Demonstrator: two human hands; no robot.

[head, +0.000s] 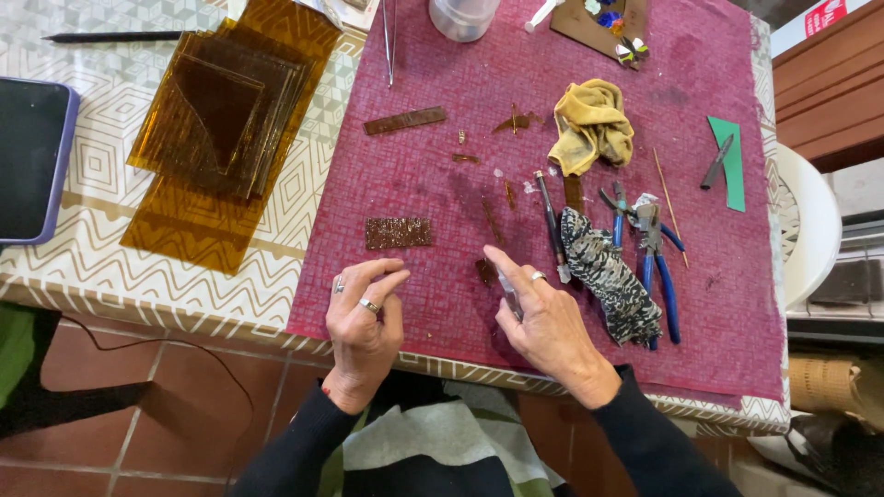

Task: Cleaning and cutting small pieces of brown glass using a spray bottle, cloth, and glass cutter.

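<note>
A table (138,276) under a white cloth with tan geometric lines carries a magenta woven mat (737,304), a stack of amber glass sheets (221,120) left of the mat, a dark phone in a lilac case (32,156) at the left edge, and a black pencil (110,37) at the far edge.

Phone (32,156) cut by left edge; clear jar (463,17) cropped at top.

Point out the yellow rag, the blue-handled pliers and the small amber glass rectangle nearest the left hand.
yellow rag (592,124), head view, middle of the crumpled cloth.
blue-handled pliers (665,293), head view, on one blue handle.
small amber glass rectangle (398,232), head view, centre of its textured face.
</note>
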